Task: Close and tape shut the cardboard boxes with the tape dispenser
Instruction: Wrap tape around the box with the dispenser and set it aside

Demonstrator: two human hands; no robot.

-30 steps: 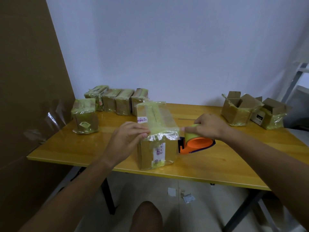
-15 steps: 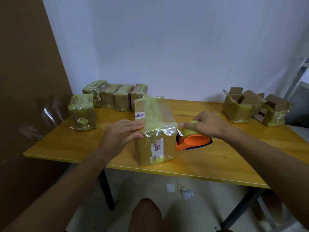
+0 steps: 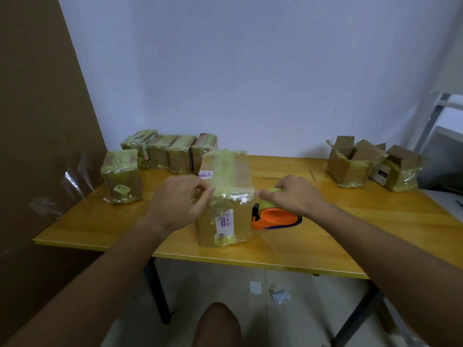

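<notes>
A closed cardboard box point(image 3: 226, 179) wrapped in yellowish tape stands at the front middle of the yellow table point(image 3: 338, 236). My left hand point(image 3: 179, 201) lies flat against its left top edge, fingers pressing on the tape there. Right of the box sits an orange tape dispenser point(image 3: 274, 217) with a yellow-green roll, its blade end touching the box's right side. My right hand point(image 3: 293, 194) grips the dispenser from above. Two open cardboard boxes point(image 3: 350, 166) point(image 3: 400, 171) stand at the far right of the table, flaps up.
Several taped boxes point(image 3: 170, 151) line the back left by the wall, and one more taped box point(image 3: 122, 176) stands in front of them. A large brown cardboard sheet point(image 3: 37, 121) leans at the left. Paper scraps point(image 3: 270, 291) lie on the floor under the table.
My left hand slid a little up the box's left top edge, over the tape. My right hand stayed on the dispenser beside the box. The camera tilted down somewhat.
</notes>
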